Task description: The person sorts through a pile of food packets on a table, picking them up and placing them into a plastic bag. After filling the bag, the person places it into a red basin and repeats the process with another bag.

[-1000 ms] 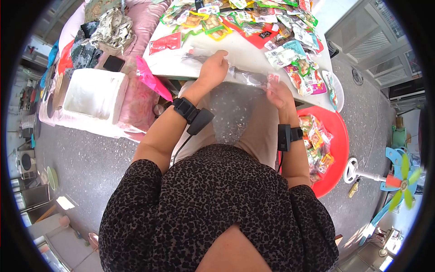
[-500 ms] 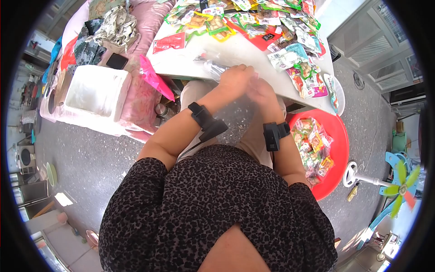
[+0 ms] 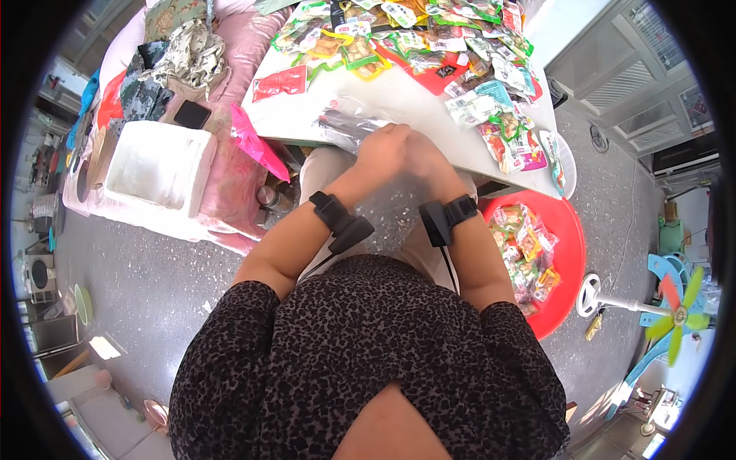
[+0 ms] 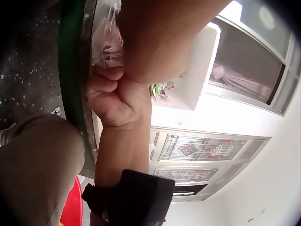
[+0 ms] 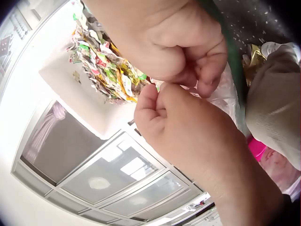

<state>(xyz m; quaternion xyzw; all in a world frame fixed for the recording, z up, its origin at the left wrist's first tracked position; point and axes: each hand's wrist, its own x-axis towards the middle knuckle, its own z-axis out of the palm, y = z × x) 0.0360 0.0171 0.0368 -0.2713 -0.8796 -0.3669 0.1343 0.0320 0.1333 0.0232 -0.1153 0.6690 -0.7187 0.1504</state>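
Observation:
A clear plastic bag (image 3: 349,126) with something dark in it lies across the table's near edge. My left hand (image 3: 383,152) grips its right end with curled fingers. Close beside it, my right hand (image 3: 429,162) pinches the same end. In the right wrist view my right hand (image 5: 174,42) and left hand (image 5: 188,120) meet at the fingertips, with clear plastic (image 5: 228,96) behind them. The left wrist view shows my right hand (image 4: 113,96) curled at crinkled plastic (image 4: 109,44), partly behind my left hand (image 4: 155,42). The exact pinch point is hidden.
Colourful snack packets (image 3: 429,38) cover the table's far side; a red packet (image 3: 280,83) lies at the left. A red tub (image 3: 563,268) of packets stands right of the knees. A white foam box (image 3: 153,165) and pink bag (image 3: 257,146) are on the left.
My hands were apart, stretching the bag between them; they have come together at its right end. The bag's other end now rests on the table to the left.

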